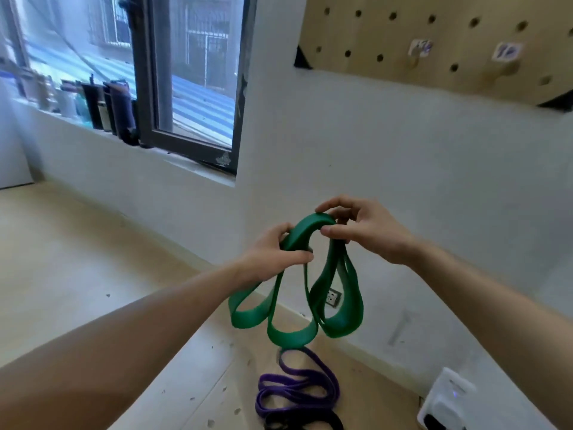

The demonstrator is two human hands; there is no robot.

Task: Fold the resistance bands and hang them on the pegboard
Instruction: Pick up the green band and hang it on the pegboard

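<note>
A wide green resistance band (290, 318) hangs in several loops in front of me, gathered at its top. My left hand (273, 256) grips the gathered part from the left, and my right hand (362, 231) pinches the top fold from the right. On the floor below lies a purple resistance band (297, 389) in loose coils, with a black band (322, 423) partly cut off by the bottom edge. The wooden pegboard (434, 41) hangs on the wall at upper right, with two pegs carrying small labels.
A white wall runs behind the hands, with a socket (333, 297) low down. A dark-framed window (192, 82) stands open at upper left, with bottles on its sill (93, 107). A white device (446, 401) sits on the floor at lower right.
</note>
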